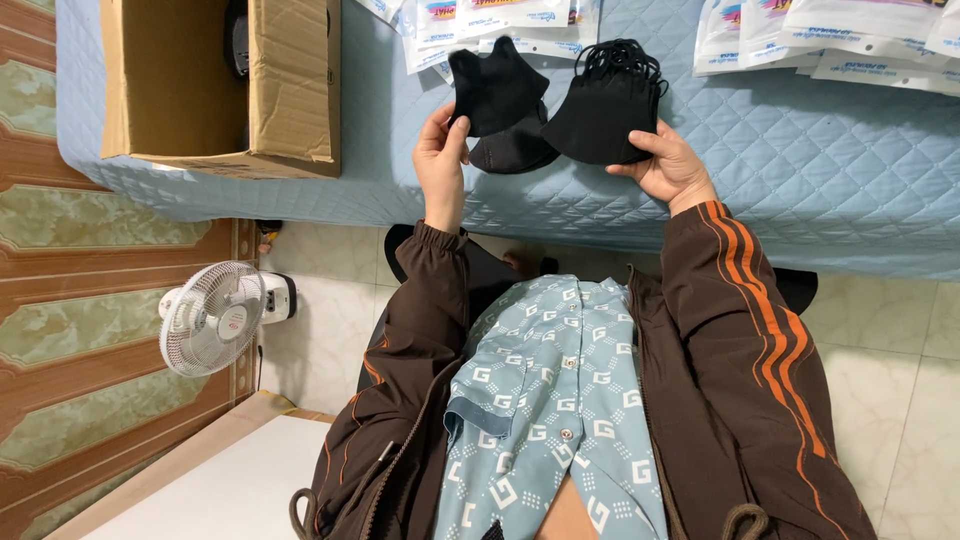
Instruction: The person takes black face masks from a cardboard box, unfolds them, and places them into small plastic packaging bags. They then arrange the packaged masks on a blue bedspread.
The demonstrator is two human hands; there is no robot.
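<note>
My left hand [441, 160] pinches a single black face mask [495, 88] by its lower edge, held up over the blue quilted surface [780, 170]. My right hand [668, 165] grips a stack of black face masks [605, 105], their ear loops bunched at the top. Another black mask [515, 152] lies on the quilt just below and between the two held ones. Both sleeves are dark brown, the right one with orange stripes.
An open cardboard box [290, 90] stands on the quilt at the left. White printed packets [850, 45] lie along the far edge, with more packets [480, 25] behind the masks. A small white fan [215, 317] stands on the tiled floor by a wooden wall panel.
</note>
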